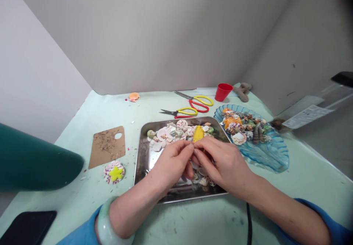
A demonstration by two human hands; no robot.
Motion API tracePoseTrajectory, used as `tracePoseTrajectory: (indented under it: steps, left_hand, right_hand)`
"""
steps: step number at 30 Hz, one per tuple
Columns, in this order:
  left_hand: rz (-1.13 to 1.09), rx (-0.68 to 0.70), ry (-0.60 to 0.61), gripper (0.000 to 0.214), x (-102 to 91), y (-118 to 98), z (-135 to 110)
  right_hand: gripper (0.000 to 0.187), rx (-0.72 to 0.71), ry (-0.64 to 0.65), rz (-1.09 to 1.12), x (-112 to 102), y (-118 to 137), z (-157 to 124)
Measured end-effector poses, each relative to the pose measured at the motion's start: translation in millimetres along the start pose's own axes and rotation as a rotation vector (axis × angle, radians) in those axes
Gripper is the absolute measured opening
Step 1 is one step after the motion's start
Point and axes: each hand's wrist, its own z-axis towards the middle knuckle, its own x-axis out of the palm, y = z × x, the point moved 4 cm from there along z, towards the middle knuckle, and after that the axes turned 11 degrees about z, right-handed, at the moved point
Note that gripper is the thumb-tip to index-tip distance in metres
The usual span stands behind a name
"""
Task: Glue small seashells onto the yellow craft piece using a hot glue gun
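Note:
My left hand and my right hand meet above a metal tray, fingertips pinched together. Whatever is between them is too small or too hidden to make out. Just beyond the fingers shows a yellow lump; I cannot tell whether it touches them or lies in the tray. Pale scallop shells and small snail shells are heaped in the tray's far half, with more shells partly hidden under my right hand.
Right stands a blue shell-shaped dish of shells. Behind the tray are two pairs of scissors and a red cup. Left lie a brown card, a shell with a yellow flower shape and a dark green cylinder.

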Motion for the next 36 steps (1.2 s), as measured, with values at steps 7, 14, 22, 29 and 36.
tracePoseTrajectory:
  steps: [7, 14, 22, 29, 36]
  left_hand:
    - [0.015, 0.006, -0.006, 0.023, -0.3, -1.8, -0.4]
    - [-0.002, -0.002, -0.012, 0.022, 0.0, 0.6, 0.6]
    - [0.010, -0.002, -0.004, 0.022, 0.3, 0.5, 0.3]
    - [-0.008, -0.009, -0.002, 0.022, 0.3, 2.8, 1.6]
    - [-0.010, -0.009, -0.004, 0.021, 0.3, 1.8, 1.6]
  right_hand:
    - [0.019, 0.004, -0.001, 0.004, 0.5, -0.5, 0.6]
    - [0.020, 0.022, 0.022, -0.001, 1.2, -1.9, -0.5]
    - [0.020, 0.022, 0.027, -0.010, 1.3, -0.6, 0.0]
    - [0.022, 0.038, 0.042, -0.014, 3.3, -2.9, -0.2]
    - [0.022, 0.036, 0.047, -0.011, 1.8, -2.3, -0.7]
